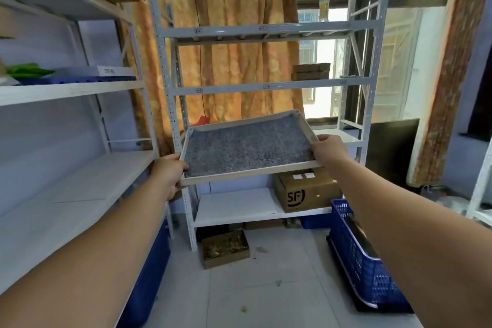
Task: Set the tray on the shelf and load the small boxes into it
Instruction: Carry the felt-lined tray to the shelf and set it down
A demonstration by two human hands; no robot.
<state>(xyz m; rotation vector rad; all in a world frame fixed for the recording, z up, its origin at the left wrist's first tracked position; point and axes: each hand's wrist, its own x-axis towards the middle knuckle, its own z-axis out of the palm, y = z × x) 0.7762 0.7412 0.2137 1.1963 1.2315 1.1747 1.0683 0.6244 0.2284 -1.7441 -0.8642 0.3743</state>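
I face a grey metal shelf (266, 86). A bottle (323, 5) stands on its top level, and brown small boxes (311, 72) are stacked on the second. A white sheet (234, 204) and a cardboard box (306, 192) lie on the lowest. On the tiled floor (279, 287) sit an open carton (225, 247) and a blue basket (364, 255).

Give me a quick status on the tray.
Both hands grip the tray: left hand, right hand. Tray empty, not yet on the shelf. Nothing seen blocking.
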